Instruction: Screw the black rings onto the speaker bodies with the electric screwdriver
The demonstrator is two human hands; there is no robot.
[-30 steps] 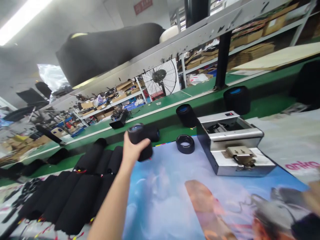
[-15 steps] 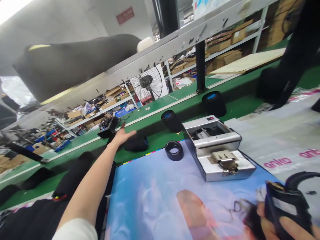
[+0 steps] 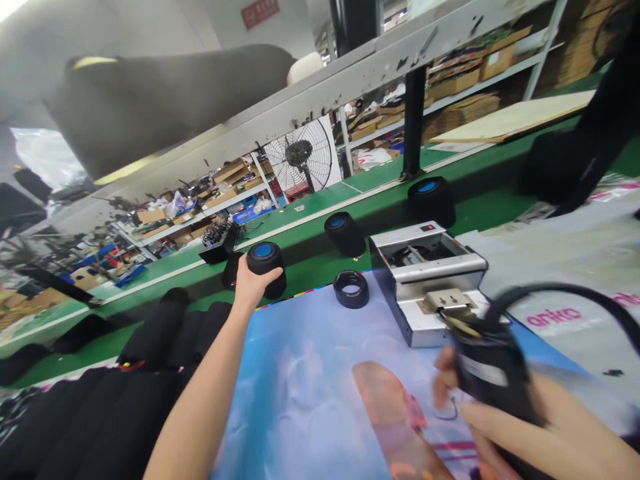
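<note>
At the far edge of the blue printed sheet, my left hand is wrapped around a black cylinder with a blue end, blue end up and slightly tilted. My right hand, blurred, grips a black object with a white label and a curved black strap. This object is in front of a silver metal machine with an open top and partly hides it. A black ring lies on the sheet between my two hands. Another black cylinder with a blue end stands behind the ring.
Farther right stands another blue-ended cylinder. Several long black padded pieces lie at the left. A black box of small dark parts sits behind my left hand. A pale rail crosses above the green bench. Plastic sheeting covers the right side.
The cylinder by my left hand was lying on its side under an open hand; now it is gripped and turned blue end up. My right hand has moved left with the black object.
</note>
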